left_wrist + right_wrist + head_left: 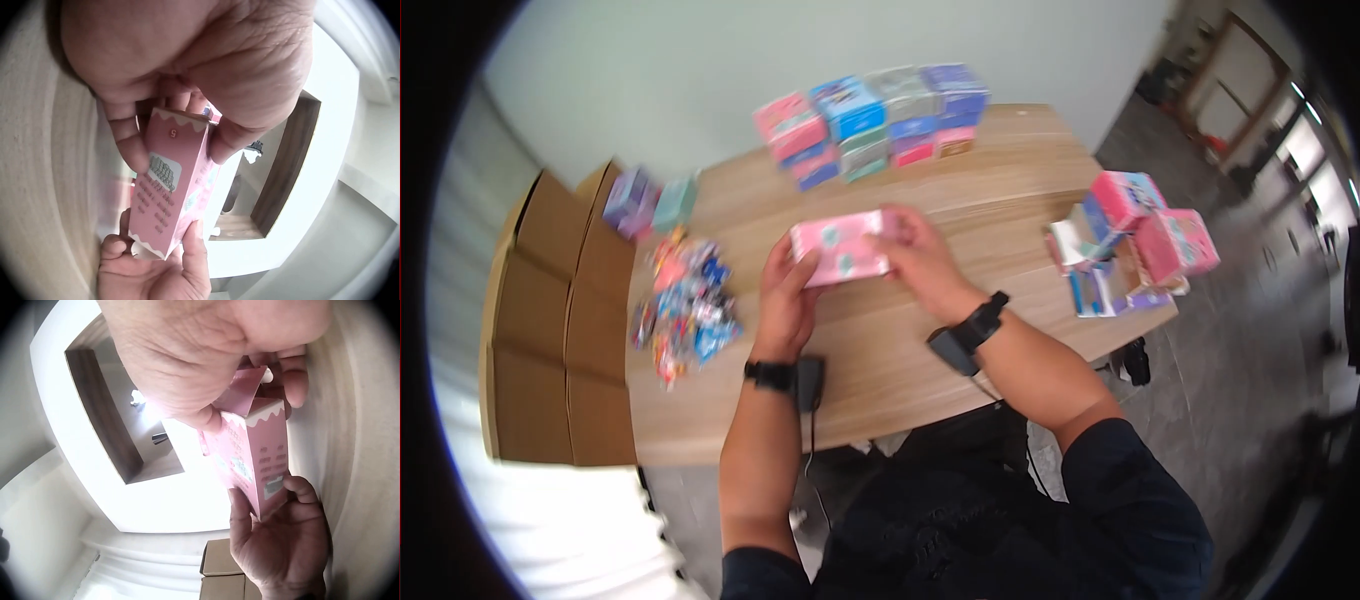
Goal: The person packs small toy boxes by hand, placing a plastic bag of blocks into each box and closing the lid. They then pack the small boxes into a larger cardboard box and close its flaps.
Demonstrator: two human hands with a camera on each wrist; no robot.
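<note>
A small pink cardboard box [838,250] with green print and white scalloped edging is held level over the middle of the table. My left hand [785,295] grips its left end, thumb on the near face. At the other end my right hand [925,262] holds it between thumb and fingers. In the right wrist view an end flap [245,387] stands lifted beside the right hand. The left wrist view shows the printed side of the pink box [165,187], fingers wrapped about both ends. What is inside the box is hidden.
Several coloured boxes [858,110] stand stacked at the table's back. A heap of small wrapped packets [685,305] lies left, with purple and green boxes [632,200] behind it. Large brown cartons [550,320] stand at the left edge. Pink boxes [1175,245] and cardboard pieces sit right.
</note>
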